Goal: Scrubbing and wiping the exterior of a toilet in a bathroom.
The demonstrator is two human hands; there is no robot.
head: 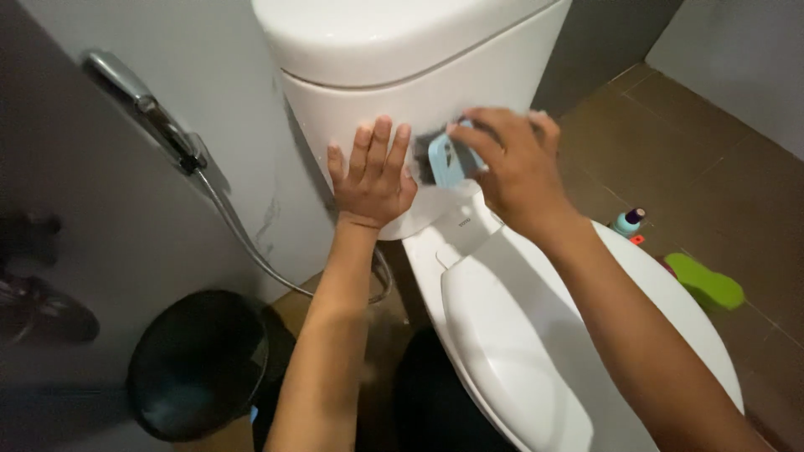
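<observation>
My left hand (373,176), fingers spread, braces flat against the cistern (402,92); my right hand (511,163) grips a pale-blue scrub brush (448,159) at its three o'clock. Scrubbing appears midway; the closed lid (511,335) looks untouched.

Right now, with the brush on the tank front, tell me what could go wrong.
1. The left hand braces flat on the smooth toilet tank; if that surface is wet, it might slide.
2. The right hand scrubs with the blue brush just above the closed seat lid, so dirty drips may land there.
3. The small bottle on the floor could get kicked over.
</observation>
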